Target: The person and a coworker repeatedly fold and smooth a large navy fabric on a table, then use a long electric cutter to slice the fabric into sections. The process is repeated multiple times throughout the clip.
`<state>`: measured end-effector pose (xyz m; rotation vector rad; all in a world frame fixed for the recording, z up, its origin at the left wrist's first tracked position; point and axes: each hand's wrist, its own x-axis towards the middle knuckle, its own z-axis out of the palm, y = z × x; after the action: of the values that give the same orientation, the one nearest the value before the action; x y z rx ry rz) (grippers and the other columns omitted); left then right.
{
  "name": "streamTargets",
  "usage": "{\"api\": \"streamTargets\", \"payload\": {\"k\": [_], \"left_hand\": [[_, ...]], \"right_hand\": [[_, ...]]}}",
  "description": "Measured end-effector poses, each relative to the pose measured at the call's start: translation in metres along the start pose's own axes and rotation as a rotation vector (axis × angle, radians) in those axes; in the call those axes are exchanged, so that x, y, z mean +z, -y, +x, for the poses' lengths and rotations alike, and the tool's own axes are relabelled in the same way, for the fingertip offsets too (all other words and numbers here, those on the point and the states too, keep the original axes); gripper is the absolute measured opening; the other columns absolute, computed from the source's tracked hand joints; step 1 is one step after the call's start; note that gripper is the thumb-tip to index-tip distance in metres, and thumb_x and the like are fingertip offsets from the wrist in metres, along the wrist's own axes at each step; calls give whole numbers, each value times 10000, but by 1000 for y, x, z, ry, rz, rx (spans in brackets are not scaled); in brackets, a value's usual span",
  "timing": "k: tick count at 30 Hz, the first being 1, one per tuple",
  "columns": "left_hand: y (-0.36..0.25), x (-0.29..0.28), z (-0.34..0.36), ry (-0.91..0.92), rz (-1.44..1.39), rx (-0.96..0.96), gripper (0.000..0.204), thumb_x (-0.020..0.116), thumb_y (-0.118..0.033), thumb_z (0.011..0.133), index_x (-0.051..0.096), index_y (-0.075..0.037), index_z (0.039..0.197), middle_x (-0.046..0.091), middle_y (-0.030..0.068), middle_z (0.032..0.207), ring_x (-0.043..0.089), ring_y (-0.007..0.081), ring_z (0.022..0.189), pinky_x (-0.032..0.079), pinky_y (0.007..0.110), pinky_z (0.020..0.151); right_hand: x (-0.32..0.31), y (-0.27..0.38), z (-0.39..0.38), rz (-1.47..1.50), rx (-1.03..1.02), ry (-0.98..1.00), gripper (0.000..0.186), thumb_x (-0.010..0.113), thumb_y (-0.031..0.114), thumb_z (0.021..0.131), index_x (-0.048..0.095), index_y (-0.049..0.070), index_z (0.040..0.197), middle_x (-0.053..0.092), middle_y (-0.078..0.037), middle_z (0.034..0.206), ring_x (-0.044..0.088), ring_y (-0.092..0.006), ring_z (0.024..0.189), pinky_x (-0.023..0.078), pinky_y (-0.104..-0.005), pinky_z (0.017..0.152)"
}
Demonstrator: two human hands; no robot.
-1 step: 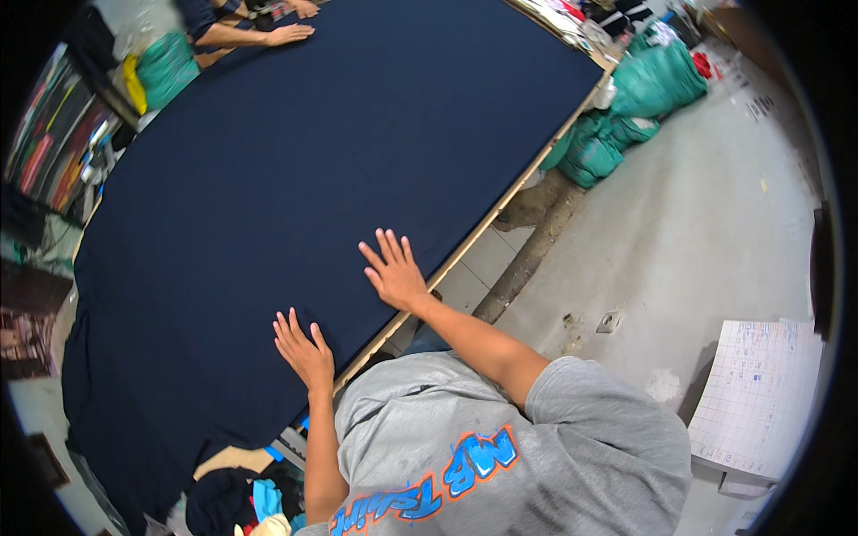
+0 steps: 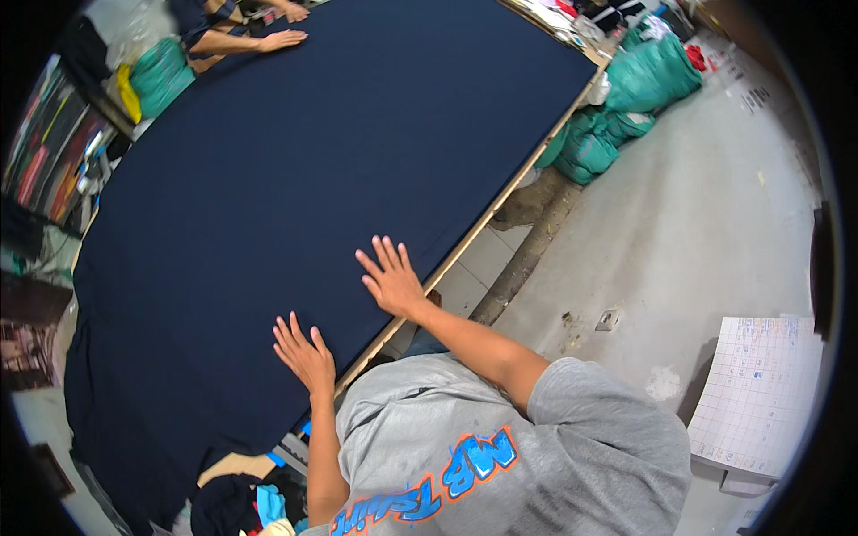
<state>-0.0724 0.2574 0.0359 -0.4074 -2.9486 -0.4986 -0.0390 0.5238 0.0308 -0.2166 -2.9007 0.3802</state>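
Dark navy fabric [image 2: 268,188] is spread over a long table, covering most of its top. My left hand [image 2: 308,357] lies on the fabric close to the near edge, palm down with the fingers spread. Farther along the same edge, my right hand [image 2: 391,281] also rests palm down on the cloth, its fingers apart. Neither hand grips anything. Beneath the fabric, the pale wooden table edge [image 2: 500,198] runs diagonally beside my right wrist. At the far left side of the table, another person's hand [image 2: 282,40] lies flat on the same fabric.
Green bundles [image 2: 648,79] stand by the far right corner, near the grey wall. Another green bag [image 2: 161,76] is at the far left, above shelves of folded fabrics [image 2: 54,147]. Loose cloths [image 2: 223,505] sit at the near left. A gridded paper sheet [image 2: 760,393] hangs at right.
The view has shifted very slightly. Both my hands stay flat on the fabric in nearly the same places, and the other person's hand remains on the far side.
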Motion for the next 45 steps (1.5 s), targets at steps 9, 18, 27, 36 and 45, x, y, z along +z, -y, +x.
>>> {"api": "streamTargets", "payload": {"k": [9,18,27,36,45], "left_hand": [[-17,12,10,49,151,-29,539,430,-330,1186,459,-116,1680,356,173,1783,306,390,1654,213,591,1333],[-41,39,11,-36,214,-351,545,308,-416,1216,489,-155,1659,393,154,1767,360,397,1627,288,603,1299],[-122,87,51,-112,149,-978,697,210,-589,1190,244,-205,1771,240,205,1822,237,414,1676,220,620,1322],[-144,100,66,-121,347,-1371,656,227,-540,1201,226,-230,1779,214,156,1840,220,393,1687,211,593,1337],[-166,119,77,-562,550,-1094,586,359,-488,1199,542,-123,1618,513,230,1676,495,459,1536,419,659,1184]], "right_hand": [[-56,-118,-56,617,-191,279,337,610,145,1086,704,96,1406,683,-236,1466,605,-348,1447,490,-479,1217],[-104,-292,86,395,117,-379,261,605,105,1070,690,6,1297,686,-232,1371,615,-423,1366,446,-540,1236],[-126,-482,200,-84,353,-324,511,590,291,1101,543,70,1559,438,-256,1663,345,-452,1588,281,-616,1287],[-120,-569,187,-98,1158,-182,616,314,425,1194,253,239,1777,149,-140,1859,91,-387,1715,72,-637,1355],[-86,-608,180,-14,1479,-533,673,390,477,1173,197,271,1784,279,-234,1789,290,-468,1641,262,-719,1281]]}}
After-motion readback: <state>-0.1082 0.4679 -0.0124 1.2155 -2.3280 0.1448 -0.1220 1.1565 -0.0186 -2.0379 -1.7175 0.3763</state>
